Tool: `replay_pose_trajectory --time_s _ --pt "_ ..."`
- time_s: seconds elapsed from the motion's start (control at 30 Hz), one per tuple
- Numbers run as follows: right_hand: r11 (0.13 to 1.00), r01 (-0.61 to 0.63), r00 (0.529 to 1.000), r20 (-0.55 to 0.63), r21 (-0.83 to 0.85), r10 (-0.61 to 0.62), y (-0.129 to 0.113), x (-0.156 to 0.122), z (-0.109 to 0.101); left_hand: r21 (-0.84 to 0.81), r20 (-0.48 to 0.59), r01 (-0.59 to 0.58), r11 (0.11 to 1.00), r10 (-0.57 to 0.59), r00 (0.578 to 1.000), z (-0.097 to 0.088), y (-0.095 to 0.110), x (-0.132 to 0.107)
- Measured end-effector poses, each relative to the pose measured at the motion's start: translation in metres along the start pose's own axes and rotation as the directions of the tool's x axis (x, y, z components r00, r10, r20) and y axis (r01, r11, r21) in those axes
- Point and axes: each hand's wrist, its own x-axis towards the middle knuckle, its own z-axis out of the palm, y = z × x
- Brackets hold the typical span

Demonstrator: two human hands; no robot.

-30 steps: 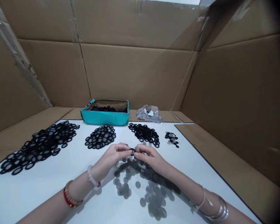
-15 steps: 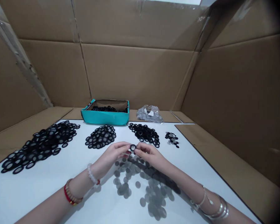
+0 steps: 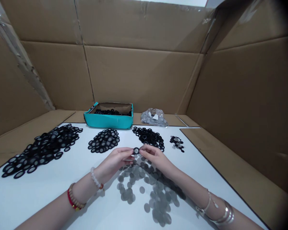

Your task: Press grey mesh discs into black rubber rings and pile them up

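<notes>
A small black ring (image 3: 136, 150) is held up between my two hands, with grey showing in its middle. My left hand (image 3: 118, 156) pinches its left edge between thumb and fingers. On the opposite edge, the thumb and curled fingers of my right hand (image 3: 156, 157) are closed; whether a grey disc is also in them I cannot make out. Below both hands, thin round grey discs (image 3: 161, 198) lie scattered and overlapping on the white tabletop (image 3: 96, 210). Just behind my right hand is a heap of black rings (image 3: 150, 135).
Black rings with grey centres form a long heap (image 3: 48, 143) at the left and a smaller heap (image 3: 104, 140) nearer the middle. A teal box (image 3: 108, 120) holds more black rings. Beside it lies a clear plastic bag (image 3: 153, 117). Small pieces (image 3: 176, 142) lie right; cardboard walls (image 3: 139, 73) surround the table.
My fingers have shifted slightly around the ring, and my right hand has risen a little. The ring stays between both hands; the heaps look the same.
</notes>
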Motion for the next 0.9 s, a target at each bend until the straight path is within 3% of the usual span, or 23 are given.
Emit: replay_pose_trajectory --time_s 0.2,0.27,0.33,0.4,0.43,0.5,0.57,0.63,0.7,0.8,0.9 --pt "0.994 -0.046 0.998 0.058 0.098 0.040 0.007 0.001 -0.001 0.059 0.014 -0.012 0.998 0.011 1.000 0.006 0.000 -0.002" --pt "0.998 -0.043 0.996 0.078 0.048 0.040 0.007 0.001 -0.002 0.173 -0.008 -0.048 0.984 0.050 0.999 0.005 0.002 -0.001" --pt "0.996 -0.015 0.992 0.121 -0.094 0.026 0.003 -0.002 -0.004 0.396 -0.062 -0.125 0.910 0.163 0.985 -0.003 0.008 0.002" --pt "0.948 0.061 0.983 0.184 -0.312 -0.003 -0.003 -0.007 -0.006 0.694 -0.121 -0.183 0.696 0.364 0.923 -0.019 0.018 0.009" --pt "0.900 0.112 0.975 0.220 -0.422 -0.018 -0.006 -0.010 -0.007 0.835 -0.122 -0.175 0.521 0.486 0.865 -0.031 0.024 0.013" --pt "0.791 0.202 0.958 0.285 -0.577 -0.037 -0.012 -0.017 -0.009 0.990 -0.117 0.041 0.132 0.645 0.755 -0.056 0.036 0.021" --pt "0.709 0.265 0.939 0.341 -0.654 -0.036 -0.017 -0.023 -0.009 0.964 -0.068 0.222 -0.143 0.679 0.731 -0.077 0.046 0.027" --pt "0.651 0.305 0.927 0.374 -0.695 -0.034 -0.020 -0.026 -0.009 0.939 -0.033 0.256 -0.231 0.680 0.733 -0.089 0.054 0.032" --pt "0.609 0.337 0.919 0.390 -0.718 -0.049 -0.020 -0.027 -0.007 0.935 0.007 0.237 -0.263 0.683 0.731 -0.087 0.057 0.037" --pt "0.589 0.371 0.911 0.404 -0.717 -0.083 -0.018 -0.026 -0.005 0.935 0.108 0.150 -0.320 0.664 0.740 -0.063 0.052 0.051" --pt "0.615 0.368 0.916 0.386 -0.697 -0.109 -0.015 -0.025 -0.005 0.926 0.270 -0.060 -0.372 0.544 0.795 -0.025 0.037 0.077"
